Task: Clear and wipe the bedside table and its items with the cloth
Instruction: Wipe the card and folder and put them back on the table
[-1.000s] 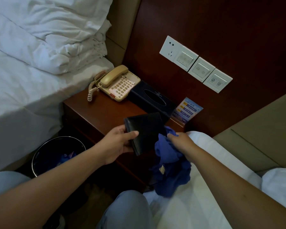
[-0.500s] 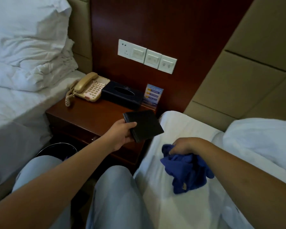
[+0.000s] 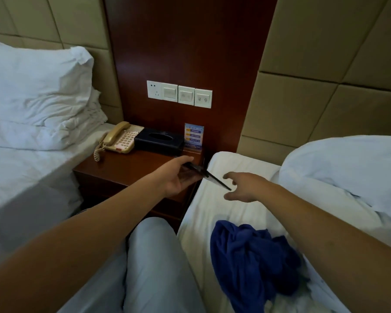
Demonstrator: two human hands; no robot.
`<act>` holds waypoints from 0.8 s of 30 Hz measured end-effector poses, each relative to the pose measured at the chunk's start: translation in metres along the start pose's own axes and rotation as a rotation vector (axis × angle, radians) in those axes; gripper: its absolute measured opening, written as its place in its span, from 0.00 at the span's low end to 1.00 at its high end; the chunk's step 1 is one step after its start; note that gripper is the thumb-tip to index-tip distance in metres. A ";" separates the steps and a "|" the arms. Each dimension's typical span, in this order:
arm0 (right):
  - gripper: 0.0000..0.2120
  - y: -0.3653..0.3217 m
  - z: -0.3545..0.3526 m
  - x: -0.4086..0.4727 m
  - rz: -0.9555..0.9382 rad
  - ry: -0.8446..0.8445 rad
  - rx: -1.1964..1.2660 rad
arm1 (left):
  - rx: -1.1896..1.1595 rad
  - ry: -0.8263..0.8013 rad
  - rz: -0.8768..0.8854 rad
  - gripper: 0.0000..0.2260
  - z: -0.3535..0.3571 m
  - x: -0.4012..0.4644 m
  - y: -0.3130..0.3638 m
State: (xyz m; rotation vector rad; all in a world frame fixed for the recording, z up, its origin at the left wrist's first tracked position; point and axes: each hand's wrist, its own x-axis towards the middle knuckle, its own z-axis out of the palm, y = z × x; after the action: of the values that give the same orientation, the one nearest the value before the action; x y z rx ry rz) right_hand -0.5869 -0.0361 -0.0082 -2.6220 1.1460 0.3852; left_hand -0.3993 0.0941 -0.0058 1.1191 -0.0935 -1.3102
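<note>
My left hand (image 3: pixel 178 175) holds a flat black folder (image 3: pixel 209 177) edge-on, over the gap between the wooden bedside table (image 3: pixel 122 168) and the right bed. My right hand (image 3: pixel 244 186) hovers just right of the folder's far end, fingers spread, holding nothing. The blue cloth (image 3: pixel 251 256) lies crumpled on the right bed's sheet, free of both hands. On the table stand a beige telephone (image 3: pixel 120 138), a black tissue box (image 3: pixel 158 140) and a small blue card stand (image 3: pixel 193 135).
A left bed with white pillows (image 3: pixel 36 93) borders the table. The right bed (image 3: pixel 226 204) has a white duvet (image 3: pixel 348 172) bunched at its right. Wall switches (image 3: pixel 178 94) sit above the table. My knees (image 3: pixel 149 267) are between the beds.
My right hand let go of the blue cloth, which now lies on the right bed, and reached toward the folder. My left hand carried the folder right and tilted it edge-on. The view rose.
</note>
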 end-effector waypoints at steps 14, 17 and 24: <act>0.08 -0.011 0.012 0.033 -0.144 0.159 0.459 | 0.344 0.117 0.035 0.24 -0.027 0.039 0.003; 0.10 -0.022 0.016 0.046 -0.079 0.041 0.835 | 0.611 0.214 0.055 0.19 -0.043 0.056 -0.004; 0.12 -0.041 0.035 0.086 0.150 -0.141 1.207 | 0.612 0.139 -0.024 0.11 -0.076 0.085 -0.010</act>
State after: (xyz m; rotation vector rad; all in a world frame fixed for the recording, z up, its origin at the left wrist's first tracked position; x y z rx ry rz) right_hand -0.5051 -0.0558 -0.0649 -1.4402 1.0350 -0.1055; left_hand -0.3305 0.0730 -0.0951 1.7282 -0.3988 -1.2519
